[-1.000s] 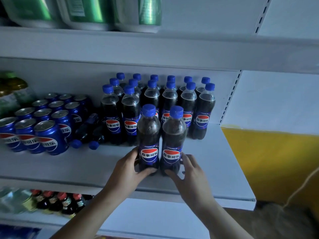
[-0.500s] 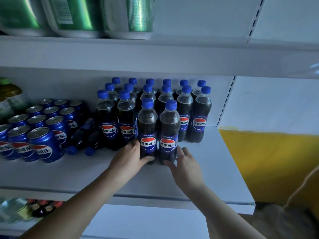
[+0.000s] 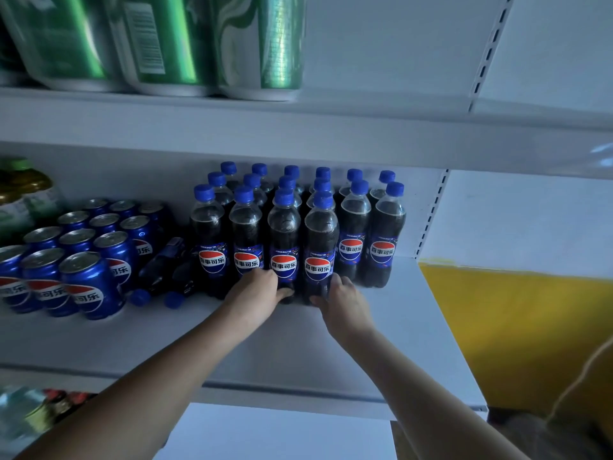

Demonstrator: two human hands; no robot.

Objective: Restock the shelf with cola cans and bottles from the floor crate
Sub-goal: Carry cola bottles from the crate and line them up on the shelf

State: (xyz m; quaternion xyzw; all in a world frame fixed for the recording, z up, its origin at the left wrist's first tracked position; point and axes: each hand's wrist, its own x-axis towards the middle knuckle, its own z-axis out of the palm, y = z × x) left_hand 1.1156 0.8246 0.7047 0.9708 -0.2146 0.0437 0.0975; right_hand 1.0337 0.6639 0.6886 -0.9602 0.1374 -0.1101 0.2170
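On the shelf (image 3: 298,346), at the front of the bottle rows (image 3: 355,207), left hand (image 3: 257,292) fingers curled round the upright left bottle (image 3: 284,240), right hand (image 3: 345,302) fingers clamped round the right bottle (image 3: 321,244), cans (image 3: 83,277) further left.

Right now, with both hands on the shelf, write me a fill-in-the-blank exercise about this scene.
1. The left hand grips the third front bottle from the left, the right hand the fourth front bottle; both caps are ____.
2. The cola cans stand to the ____ of the upright bottles.
3. The two bottles beside the cans lie on their ____.
4. The wrapped packs on the upper shelf are ____.
Missing words: blue, left, sides, green.
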